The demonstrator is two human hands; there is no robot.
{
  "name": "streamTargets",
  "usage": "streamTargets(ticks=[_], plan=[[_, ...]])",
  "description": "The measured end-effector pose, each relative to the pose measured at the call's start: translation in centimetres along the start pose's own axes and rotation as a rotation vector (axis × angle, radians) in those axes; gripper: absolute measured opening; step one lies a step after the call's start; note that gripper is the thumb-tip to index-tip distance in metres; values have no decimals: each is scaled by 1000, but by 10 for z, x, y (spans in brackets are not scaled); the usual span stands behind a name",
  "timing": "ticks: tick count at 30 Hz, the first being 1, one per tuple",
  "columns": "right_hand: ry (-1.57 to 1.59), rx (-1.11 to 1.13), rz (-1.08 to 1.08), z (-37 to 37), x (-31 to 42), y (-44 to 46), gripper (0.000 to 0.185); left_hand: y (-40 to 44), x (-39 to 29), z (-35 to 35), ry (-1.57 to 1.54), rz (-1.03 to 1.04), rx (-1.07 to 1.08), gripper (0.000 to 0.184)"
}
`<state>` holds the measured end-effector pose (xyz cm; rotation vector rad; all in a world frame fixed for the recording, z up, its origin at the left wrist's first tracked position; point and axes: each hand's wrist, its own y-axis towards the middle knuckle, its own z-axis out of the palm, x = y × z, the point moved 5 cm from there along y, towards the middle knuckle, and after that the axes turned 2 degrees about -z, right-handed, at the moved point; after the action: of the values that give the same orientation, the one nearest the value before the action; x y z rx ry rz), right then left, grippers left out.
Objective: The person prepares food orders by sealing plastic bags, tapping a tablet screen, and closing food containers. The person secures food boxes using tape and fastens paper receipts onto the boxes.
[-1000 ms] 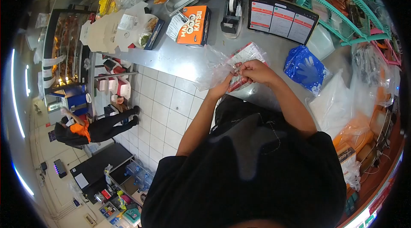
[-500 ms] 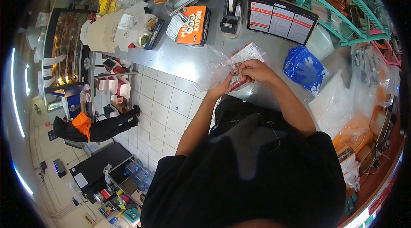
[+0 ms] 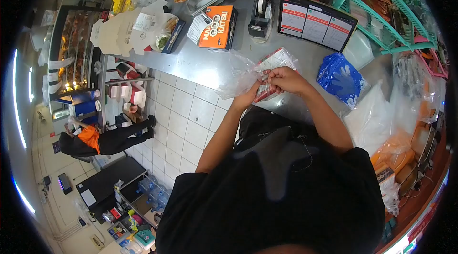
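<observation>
A clear plastic bag (image 3: 237,76) with a red-and-white box (image 3: 275,59) inside lies at the front edge of the steel counter. My left hand (image 3: 250,94) is closed on the gathered plastic of the bag, left of the box. Right beside it, my right hand (image 3: 286,81) pinches the same bunched plastic, its fingers meeting the left ones over the box. The fingertips and the twisted part of the bag partly hide each other.
Behind the bag stand a tape dispenser (image 3: 260,17), a tablet (image 3: 315,21) and an orange box (image 3: 217,27). Blue packaging (image 3: 339,79) lies to the right. Open cartons (image 3: 138,34) sit at left. A person in black and orange (image 3: 89,139) stands beyond the counter.
Both hands stay together on the bag with small finger movements. The person at left has brought an arm closer to the body. The view has shifted slightly.
</observation>
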<state>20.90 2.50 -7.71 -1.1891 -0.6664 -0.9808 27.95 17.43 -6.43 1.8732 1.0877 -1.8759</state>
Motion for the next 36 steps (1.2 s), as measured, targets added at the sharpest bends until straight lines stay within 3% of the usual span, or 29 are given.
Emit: streamTargets(ticks=[7,13,20,24,27,30,33,36], plan=[[28,-11,58,-1,-1,1,8,3,14,-2,43,-112,30,35],[42,-71,59,-2,-5,1,15,4,22,-7,81,-32,-17,32],[-28,-159,-65,1,-8,-4,15,2,8,-3,-18,-15,-41,24],[0,-170,-4,1,-9,-3,13,1,6,-1,-79,-81,-16,30],[28,-144,-2,1,-6,-5,13,3,7,3,-219,-56,-28,19],[37,-145,2,0,-8,-3,13,4,11,-2,-56,-56,-22,20],[51,-168,15,1,-6,-3,14,4,11,-1,-107,-70,-6,21],[24,-119,4,2,0,-5,14,2,6,-1,-17,-36,-20,31]])
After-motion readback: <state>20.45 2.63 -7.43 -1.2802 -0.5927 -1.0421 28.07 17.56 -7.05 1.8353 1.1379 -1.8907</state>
